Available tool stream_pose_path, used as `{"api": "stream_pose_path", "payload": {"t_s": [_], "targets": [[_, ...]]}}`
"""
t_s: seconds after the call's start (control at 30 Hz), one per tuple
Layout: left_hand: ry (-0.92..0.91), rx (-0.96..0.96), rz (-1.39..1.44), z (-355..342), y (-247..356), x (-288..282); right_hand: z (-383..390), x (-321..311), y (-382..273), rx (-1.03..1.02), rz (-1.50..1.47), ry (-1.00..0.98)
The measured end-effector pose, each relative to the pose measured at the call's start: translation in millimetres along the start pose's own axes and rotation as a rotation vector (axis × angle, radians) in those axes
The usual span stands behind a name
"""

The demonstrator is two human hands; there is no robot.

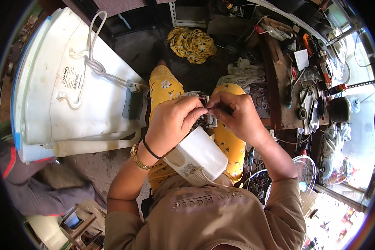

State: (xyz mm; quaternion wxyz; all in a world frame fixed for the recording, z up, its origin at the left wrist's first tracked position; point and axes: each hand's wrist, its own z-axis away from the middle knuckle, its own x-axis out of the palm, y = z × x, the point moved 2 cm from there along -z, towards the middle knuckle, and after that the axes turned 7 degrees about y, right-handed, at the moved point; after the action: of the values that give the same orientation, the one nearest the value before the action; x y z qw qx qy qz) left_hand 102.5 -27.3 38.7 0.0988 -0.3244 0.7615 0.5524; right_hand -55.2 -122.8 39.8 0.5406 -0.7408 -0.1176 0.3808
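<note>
A white plastic housing (198,158) with a small mechanism at its far end rests on my lap. My left hand (171,118) curls over that far end, fingers closed on the mechanism (207,120), a gold bracelet and a black band on its wrist. My right hand (235,112) pinches a small part at the same spot, fingertips meeting those of the left. What the fingertips hold is too small to make out. My knees in yellow flowered trousers (164,85) lie under both hands.
A big white appliance tub (58,83) with a knotted white cord (96,66) lies on its side at the left. A cluttered wooden workbench (279,83) with tools stands at the right. A fan grille (302,171) is at lower right; yellow cloth (191,43) lies ahead on the floor.
</note>
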Motion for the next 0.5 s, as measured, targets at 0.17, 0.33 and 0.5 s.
{"api": "stream_pose_path", "payload": {"t_s": [0.17, 0.33, 0.5], "targets": [[-0.025, -0.042, 0.039, 13, -22, -9, 39, -1, 13, 0.153, 0.035, 0.082], [0.007, -0.264, 0.149, 35, -53, -2, 88, 6, 43, 0.380, 0.158, 0.270], [0.000, -0.215, -0.132, 63, -83, 9, 107, 18, 35, 0.405, 0.314, 0.337]]}}
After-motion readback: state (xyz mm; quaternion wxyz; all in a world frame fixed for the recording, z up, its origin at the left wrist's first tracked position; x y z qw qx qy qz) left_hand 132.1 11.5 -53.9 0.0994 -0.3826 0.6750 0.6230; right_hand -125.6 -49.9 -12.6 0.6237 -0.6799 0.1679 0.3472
